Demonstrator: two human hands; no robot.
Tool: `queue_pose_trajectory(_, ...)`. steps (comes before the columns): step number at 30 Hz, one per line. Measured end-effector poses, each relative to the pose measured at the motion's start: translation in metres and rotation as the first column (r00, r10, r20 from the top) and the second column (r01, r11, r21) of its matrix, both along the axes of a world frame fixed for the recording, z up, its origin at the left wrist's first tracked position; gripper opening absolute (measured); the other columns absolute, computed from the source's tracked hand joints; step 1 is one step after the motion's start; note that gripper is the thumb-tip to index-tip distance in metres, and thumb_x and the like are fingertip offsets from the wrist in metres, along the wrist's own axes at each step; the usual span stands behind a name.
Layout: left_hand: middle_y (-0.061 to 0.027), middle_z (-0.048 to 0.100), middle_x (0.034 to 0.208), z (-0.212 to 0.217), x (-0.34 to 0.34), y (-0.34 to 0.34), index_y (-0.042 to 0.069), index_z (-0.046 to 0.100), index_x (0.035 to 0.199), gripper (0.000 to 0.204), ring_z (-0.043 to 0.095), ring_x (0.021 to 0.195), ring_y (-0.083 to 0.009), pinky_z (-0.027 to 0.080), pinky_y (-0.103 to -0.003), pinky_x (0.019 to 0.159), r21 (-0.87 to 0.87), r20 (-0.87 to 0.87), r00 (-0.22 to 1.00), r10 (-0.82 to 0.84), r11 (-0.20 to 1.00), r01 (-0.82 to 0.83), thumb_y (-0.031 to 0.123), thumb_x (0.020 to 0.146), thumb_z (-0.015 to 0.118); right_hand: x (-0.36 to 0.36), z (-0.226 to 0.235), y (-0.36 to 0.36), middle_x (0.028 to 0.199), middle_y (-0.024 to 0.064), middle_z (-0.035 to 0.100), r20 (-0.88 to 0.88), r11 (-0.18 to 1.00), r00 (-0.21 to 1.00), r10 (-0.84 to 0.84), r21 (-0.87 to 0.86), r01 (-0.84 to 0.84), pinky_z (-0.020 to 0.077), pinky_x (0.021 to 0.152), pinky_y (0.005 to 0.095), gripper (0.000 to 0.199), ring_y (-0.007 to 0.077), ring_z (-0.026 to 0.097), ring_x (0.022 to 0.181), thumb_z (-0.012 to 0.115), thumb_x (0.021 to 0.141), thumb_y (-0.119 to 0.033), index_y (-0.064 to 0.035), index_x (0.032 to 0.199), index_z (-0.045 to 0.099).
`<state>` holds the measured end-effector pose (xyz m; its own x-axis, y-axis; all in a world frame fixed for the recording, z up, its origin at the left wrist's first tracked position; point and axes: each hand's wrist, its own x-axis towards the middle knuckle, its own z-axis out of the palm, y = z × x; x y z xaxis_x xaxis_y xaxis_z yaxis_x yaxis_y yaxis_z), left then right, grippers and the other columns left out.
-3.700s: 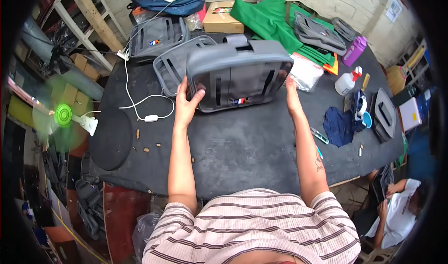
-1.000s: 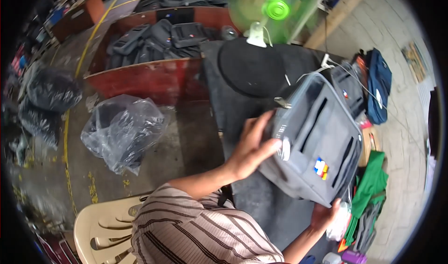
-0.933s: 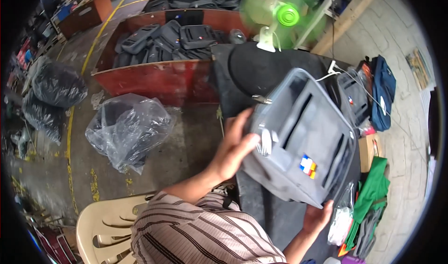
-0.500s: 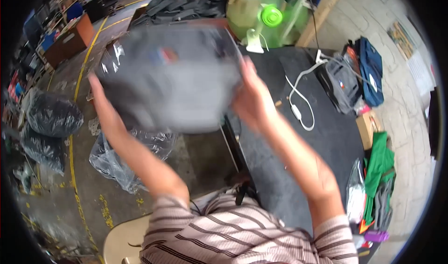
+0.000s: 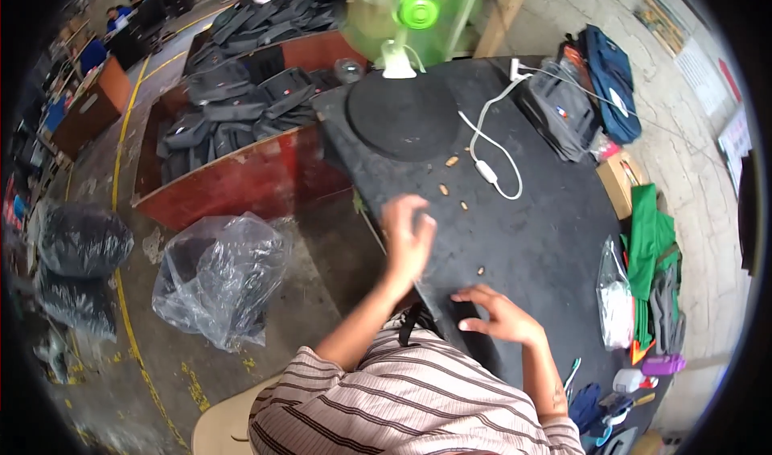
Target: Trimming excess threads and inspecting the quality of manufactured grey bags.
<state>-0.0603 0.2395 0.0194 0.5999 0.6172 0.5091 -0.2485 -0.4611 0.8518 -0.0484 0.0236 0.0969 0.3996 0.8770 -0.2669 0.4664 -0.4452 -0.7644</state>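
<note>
My left hand (image 5: 408, 242) hangs over the near left edge of the black table (image 5: 531, 238), fingers loosely curled and apart, holding nothing. Closer to my body, my right hand (image 5: 503, 317) is low over the same table with fingers spread and nothing in them; whether it touches the surface I cannot tell. A few small tan bits (image 5: 444, 190) lie on the table beyond my hands. Farther off, a flat round black disc (image 5: 402, 117) rests at the table's far left corner. Dark grey bags (image 5: 233, 105) fill a red-sided bin (image 5: 241, 174) left of the table.
A green fan (image 5: 418, 11) stands behind the disc, and a white cable (image 5: 486, 166) curls across the table. Bags (image 5: 559, 105) and green cloth (image 5: 647, 230) line the wall side. A clear plastic bag (image 5: 221, 282) lies on the floor beside black sacks (image 5: 84, 238).
The grey bag that both hands held up in front is out of my hands. Both hands have come back, lower and closer to my body, and the red-sided bin shows more fully.
</note>
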Motion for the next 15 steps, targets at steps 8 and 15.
queue_pose_trajectory(8,-0.0141,0.053,0.109,-0.023,0.036,-0.189,0.008,0.059,0.101,0.021,0.042,0.116,-0.0404,0.035,-0.048,0.099,0.218,-0.243,0.532,-0.811,0.489,0.845,0.013,0.081,0.061,-0.037,-0.008,-0.121,0.104,0.017,0.057,0.227,0.827,0.795,-0.562,0.182,0.533,0.044,0.087,0.0382,0.045,0.033,0.055,0.099,0.069,0.08,-0.028,0.0014,0.111,0.055)
queue_pose_trajectory(15,-0.0195,0.049,0.125,-0.022,0.052,-0.306,0.005,0.057,0.113,0.033,0.032,0.13,-0.0403,0.028,-0.054,0.104,0.342,-0.421,0.338,-0.842,0.199,0.919,0.019,0.083,0.061,-0.087,-0.008,-0.218,0.107,0.0173,0.056,0.18,0.583,0.564,-0.806,0.073,0.809,0.0418,0.092,0.0392,0.046,0.0318,0.053,0.106,0.065,0.082,-0.025,-0.0009,0.119,0.053)
